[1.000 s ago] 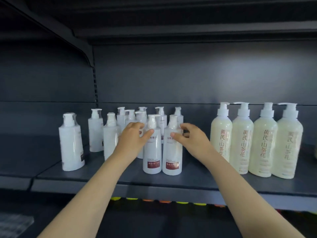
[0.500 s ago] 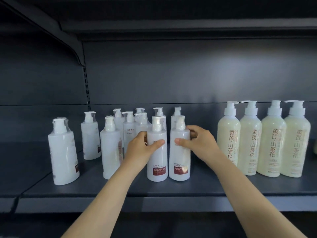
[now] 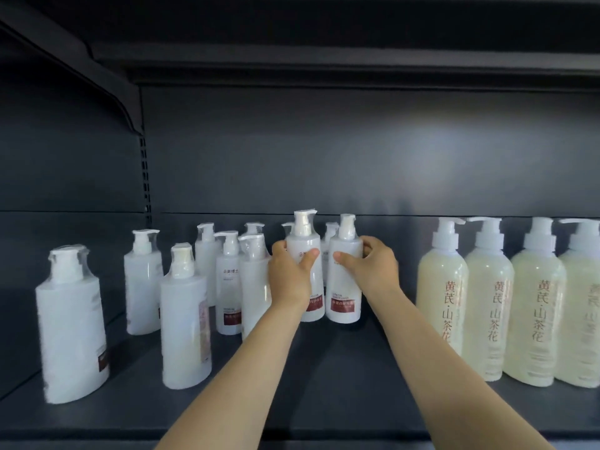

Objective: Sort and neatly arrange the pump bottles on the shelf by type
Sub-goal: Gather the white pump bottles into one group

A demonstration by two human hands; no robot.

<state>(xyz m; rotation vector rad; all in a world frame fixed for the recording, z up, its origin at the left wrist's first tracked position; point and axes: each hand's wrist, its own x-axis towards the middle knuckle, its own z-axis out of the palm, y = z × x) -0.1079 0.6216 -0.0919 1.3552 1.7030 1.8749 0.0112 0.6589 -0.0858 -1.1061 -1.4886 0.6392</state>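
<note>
Setting: dark grey metal shelf (image 3: 324, 384) in a store-style rack, with a matte back panel (image 3: 324, 151) behind it and an upper shelf (image 3: 324, 60) overhead.
Left hand: the left hand (image 3: 289, 274) grips the left white pump bottle (image 3: 302, 238), fingers round the body and thumb across the front.
Right hand: the right hand (image 3: 370, 267) holds the right white pump bottle (image 3: 344, 287) the same way from the other side.
Held pair: both upright, side by side and almost touching, dark red labels forward, mid-shelf. The wrist hides the left one's base, so I cannot tell whether it is lifted.
Change: half a second ago the pair stood near the front of the white group. Now it sits deeper, just before the rear white cluster (image 3: 229, 287). The head has also come closer, so part of that shift may be the view.
Meaning: probably the pair is being tucked into rows with its own kind.
Outward: four cream pump bottles (image 3: 490, 300) stand in a tidy front row to the right, apart from the pair. Three stray white pump bottles (image 3: 185, 323) stand unevenly to the left, labels turned aside; they likely still need straightening.
</note>
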